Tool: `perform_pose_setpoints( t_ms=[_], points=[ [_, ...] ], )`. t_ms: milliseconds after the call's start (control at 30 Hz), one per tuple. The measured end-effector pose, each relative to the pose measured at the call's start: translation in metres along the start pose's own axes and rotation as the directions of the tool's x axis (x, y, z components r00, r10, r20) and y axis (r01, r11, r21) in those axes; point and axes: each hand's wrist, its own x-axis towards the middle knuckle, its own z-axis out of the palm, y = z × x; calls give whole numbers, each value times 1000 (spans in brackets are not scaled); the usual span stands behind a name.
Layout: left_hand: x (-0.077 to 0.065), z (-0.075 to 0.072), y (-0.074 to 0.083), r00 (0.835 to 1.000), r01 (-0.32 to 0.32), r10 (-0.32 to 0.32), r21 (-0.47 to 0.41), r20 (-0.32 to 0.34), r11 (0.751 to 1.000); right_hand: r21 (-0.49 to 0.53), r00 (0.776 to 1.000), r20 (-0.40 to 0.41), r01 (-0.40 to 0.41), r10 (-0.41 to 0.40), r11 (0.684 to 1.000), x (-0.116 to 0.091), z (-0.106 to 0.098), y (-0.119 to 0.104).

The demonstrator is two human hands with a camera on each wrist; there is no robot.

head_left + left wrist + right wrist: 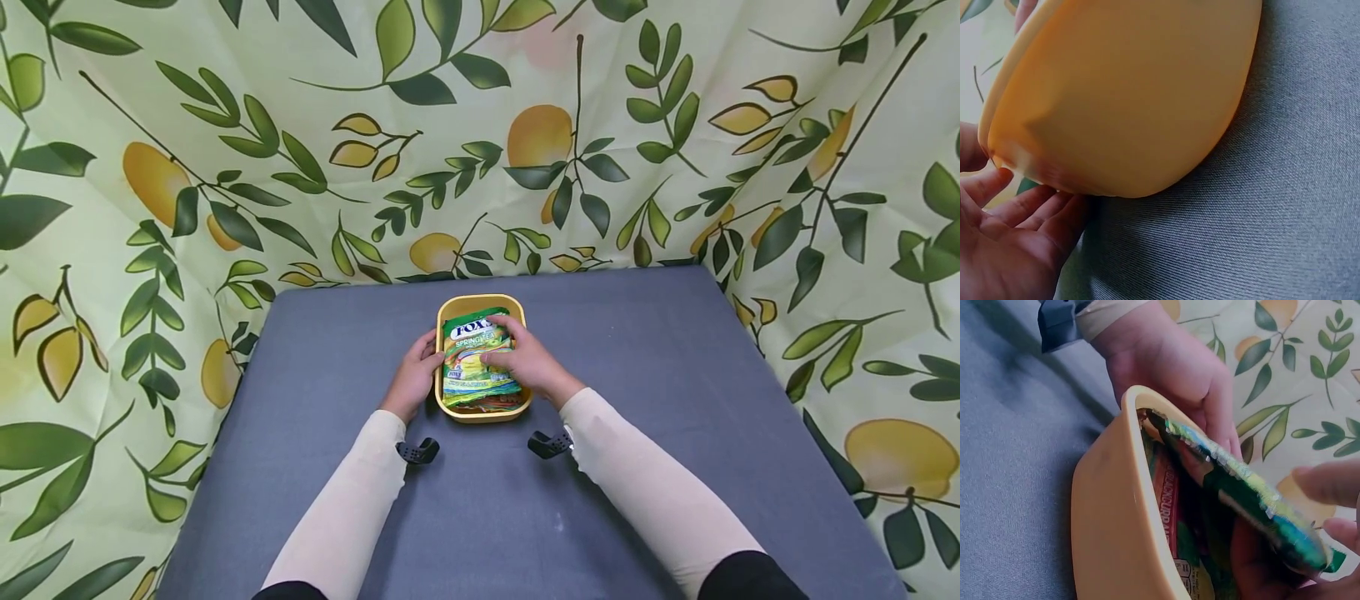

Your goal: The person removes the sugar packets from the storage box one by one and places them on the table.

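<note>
A yellow plastic container (483, 419) with rounded corners stands on the table, packed with sweet packets. My right hand (528, 358) pinches a green Fox's Spring Tea candy packet (468, 358). In the right wrist view the packet (1254, 487) tilts up from the container (1104, 519), with fingers (1266, 562) beneath it. Under it, a red packet (1166, 494) with blackcurrant lettering shows inside. My left hand (414, 372) holds the container's left side. In the left wrist view its thumb is at the rim and its fingers (1035, 212) lie against the outer wall.
A grey cloth-covered table (637, 358) spreads around the container. Behind and at both sides hangs a leaf-and-fruit patterned curtain (480, 192). Black wrist straps (549, 444) stick out from both light sleeves.
</note>
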Motion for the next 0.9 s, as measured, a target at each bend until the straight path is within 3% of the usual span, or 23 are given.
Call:
perform_pose_setpoints(
  t_ms=[333,533,767,900],
  points=[
    [-1,0,2,1000,10,-10,-18,6,1000,32,998,-57,-9,10,999,5,-2,3],
    [-1,0,3,1000,11,-11,-11,8,1000,117,998,-68,25,-17,993,6,-11,4],
    [-1,0,4,999,43,-43,0,3,999,131,991,-115,89,-74,987,1,-25,3],
    [0,-1,2,999,50,-50,8,1,999,204,988,-133,106,-80,973,0,-35,7]
  ],
)
